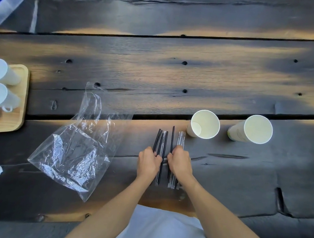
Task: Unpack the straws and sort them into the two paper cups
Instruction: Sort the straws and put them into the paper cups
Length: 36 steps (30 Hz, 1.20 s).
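In the head view, the left hand (148,161) is resting curled over a bundle of black straws (161,141), and the right hand (179,161) is pressing down on the clear-wrapped straws (180,139); both bundles are lying near the front edge of the counter (176,72). The two paper cups (204,126) are standing empty and upright just beyond, toward the right. The plastic bag (75,149) is lying to the left, apparently emptied. I judge the straws light, thin and slippery, easily rolling, so gripping each bundle around its middle seems best.
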Each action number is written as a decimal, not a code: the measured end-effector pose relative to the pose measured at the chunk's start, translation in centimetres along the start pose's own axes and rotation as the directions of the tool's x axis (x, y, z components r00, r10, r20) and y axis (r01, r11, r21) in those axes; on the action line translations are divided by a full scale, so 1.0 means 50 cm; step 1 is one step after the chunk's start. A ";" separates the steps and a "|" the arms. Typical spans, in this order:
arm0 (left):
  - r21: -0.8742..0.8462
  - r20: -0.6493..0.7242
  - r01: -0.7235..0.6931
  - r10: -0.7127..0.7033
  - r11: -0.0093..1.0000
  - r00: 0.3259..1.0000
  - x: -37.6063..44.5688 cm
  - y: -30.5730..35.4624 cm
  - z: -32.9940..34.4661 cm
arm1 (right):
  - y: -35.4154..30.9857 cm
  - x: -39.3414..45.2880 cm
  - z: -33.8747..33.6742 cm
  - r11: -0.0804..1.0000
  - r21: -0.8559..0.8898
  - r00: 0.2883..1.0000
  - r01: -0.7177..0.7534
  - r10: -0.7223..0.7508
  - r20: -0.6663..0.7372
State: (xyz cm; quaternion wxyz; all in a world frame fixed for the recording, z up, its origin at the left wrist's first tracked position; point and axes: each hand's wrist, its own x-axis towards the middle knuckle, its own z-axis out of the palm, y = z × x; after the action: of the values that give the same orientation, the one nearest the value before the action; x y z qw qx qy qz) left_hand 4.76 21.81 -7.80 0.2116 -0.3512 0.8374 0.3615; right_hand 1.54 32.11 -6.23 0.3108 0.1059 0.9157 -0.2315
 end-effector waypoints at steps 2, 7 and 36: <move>-0.006 0.010 0.006 -0.006 1.000 1.000 0.001 -0.002 -0.003 | -0.002 0.004 -0.002 1.000 0.020 1.000 -0.022 0.022 0.011; 0.037 0.008 -0.044 0.044 0.998 0.999 -0.003 -0.009 -0.003 | 0.002 0.007 0.000 0.986 0.151 0.997 -0.071 0.065 0.049; -0.771 0.346 0.217 0.108 0.599 0.932 -0.045 -0.020 -0.081 | -0.059 -0.068 -0.008 0.891 0.441 0.955 0.107 -0.215 0.203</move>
State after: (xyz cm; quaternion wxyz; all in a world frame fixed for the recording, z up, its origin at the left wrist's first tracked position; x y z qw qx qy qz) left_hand 6.59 19.27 -4.25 0.1919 -0.3624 0.5224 0.7476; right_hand 3.01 29.58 -2.79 0.3712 0.0647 0.8029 -0.4619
